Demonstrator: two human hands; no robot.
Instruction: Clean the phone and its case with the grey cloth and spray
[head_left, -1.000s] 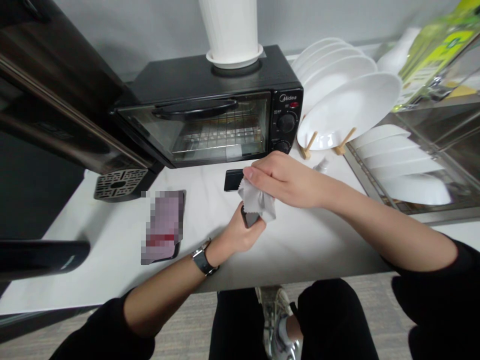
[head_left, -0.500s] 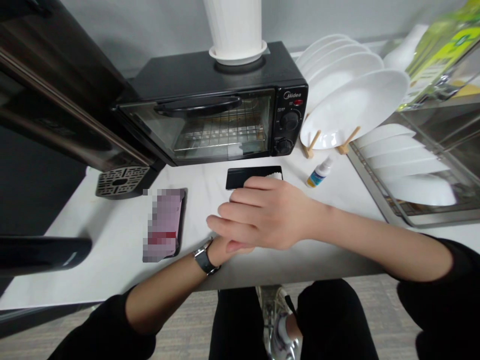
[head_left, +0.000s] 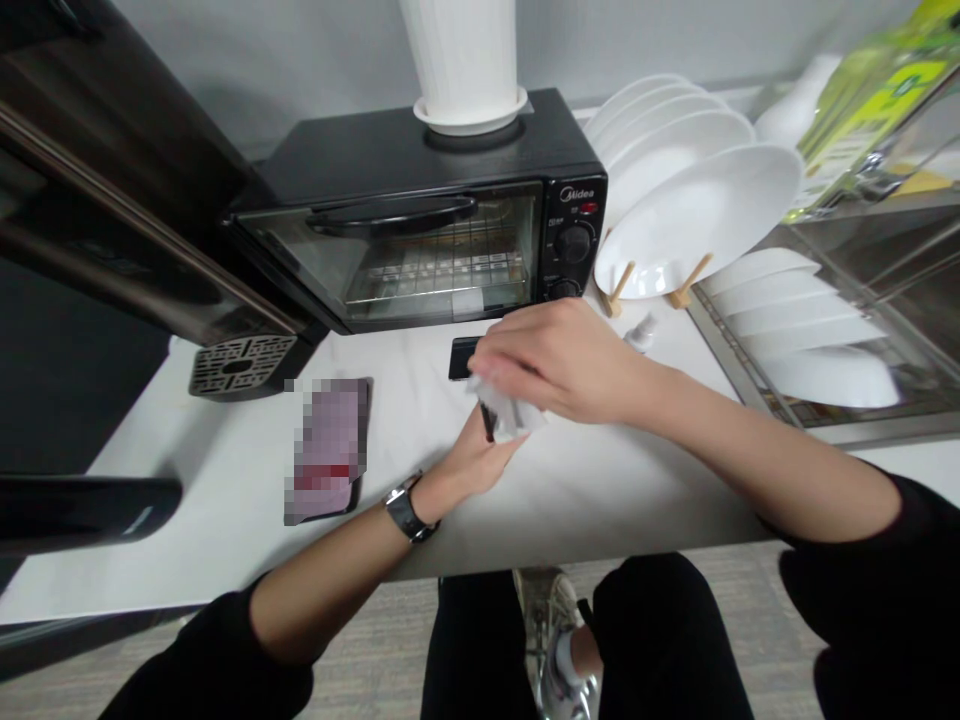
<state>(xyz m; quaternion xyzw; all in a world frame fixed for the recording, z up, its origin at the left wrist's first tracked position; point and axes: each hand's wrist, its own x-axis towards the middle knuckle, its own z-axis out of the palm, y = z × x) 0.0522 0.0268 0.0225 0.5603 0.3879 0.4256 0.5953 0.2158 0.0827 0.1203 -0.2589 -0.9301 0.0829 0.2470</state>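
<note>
My right hand (head_left: 566, 360) is closed on a crumpled white tissue (head_left: 516, 415), with the fingers bent down over it. Just below, my left hand (head_left: 484, 455), with a watch (head_left: 409, 508) on its wrist, is closed around a thin dark-edged object (head_left: 487, 422). The tissue covers most of that object, so its kind cannot be made out. Behind my right hand lies a flat black rectangular thing (head_left: 460, 360), partly hidden. A small spray bottle (head_left: 642, 333) stands beyond my right forearm, only its white top showing.
A black toaster oven (head_left: 420, 250) carries a white pot (head_left: 469, 70). White plates (head_left: 705, 215) stand in a wooden rack at the right, beside a metal rack of bowls (head_left: 810, 370). A phone with a blurred surface (head_left: 326, 445) lies left on the white counter (head_left: 247, 480).
My right hand has lifted up and away from my left hand. The tissue and the dark edge of the held object now show between them. My right hand and forearm now cover most of the spray bottle.
</note>
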